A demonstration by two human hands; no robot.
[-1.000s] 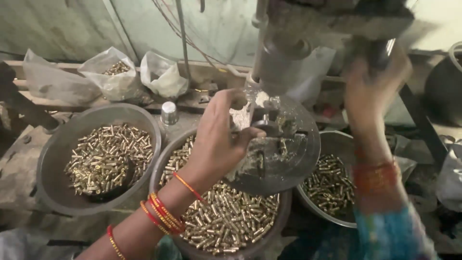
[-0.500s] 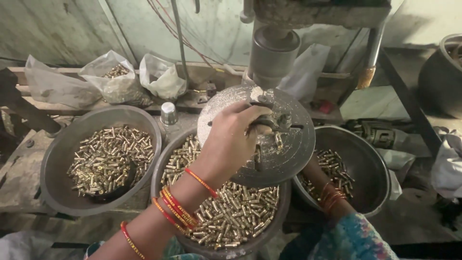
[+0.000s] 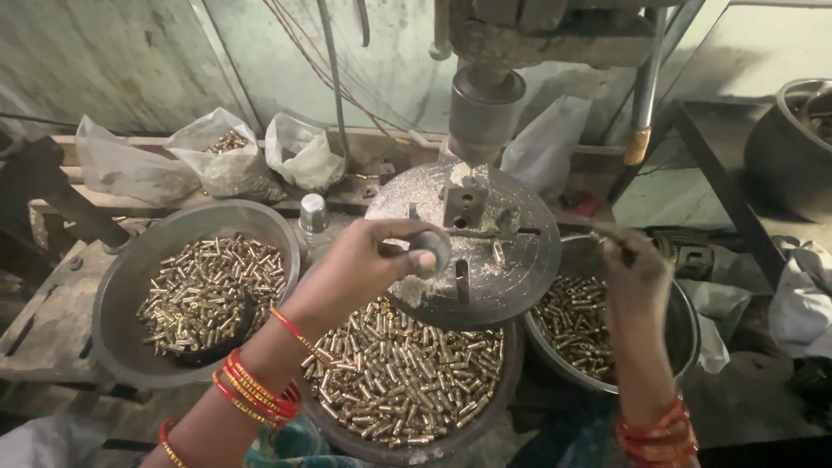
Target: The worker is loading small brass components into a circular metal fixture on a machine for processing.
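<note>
The left hand (image 3: 364, 264) pinches a small dark round knob (image 3: 431, 247) in its fingers at the round metal plate's (image 3: 511, 277) near-left edge. The right hand (image 3: 637, 269), right, pinches a thin blurred piece.

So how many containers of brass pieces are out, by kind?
Metal bowls holding brass pieces: 3
Plastic bags on the back ledge: 3
Total: 6
Left hand holds a small round knob; right hand is over the right bowl.

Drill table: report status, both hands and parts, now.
Left hand grips a small dark knob over the round drill table. Right hand above the right bowl, pinching something blurred. Nothing between them.
</note>
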